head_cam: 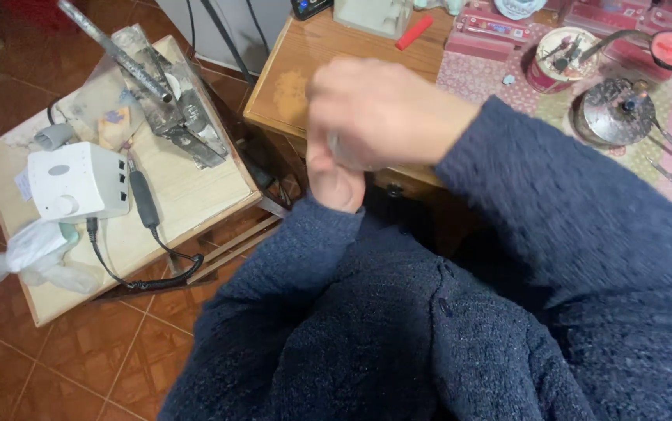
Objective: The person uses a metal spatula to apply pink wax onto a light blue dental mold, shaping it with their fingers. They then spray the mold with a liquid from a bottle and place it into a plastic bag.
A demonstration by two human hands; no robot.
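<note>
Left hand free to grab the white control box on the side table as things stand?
Probably not at once: the left hand is pressed under the right hand around a small blurred object. The path to the white control box looks open.

Small pale-grey object (345, 153), pinched between your hands.

It's blurred, so shape & kind can't be told. Mostly hidden: right hand (382, 109) covers it from above, left hand (334, 181) touches it from below, in front of your chest, by the desk edge.

Low pale wooden side table (187, 187) on the brown tiled floor (78, 359) bears a white boxy control unit (78, 183), black corded handpiece (145, 199), grey metal lever press (160, 93) and crumpled clear plastic bag (28, 253).
</note>
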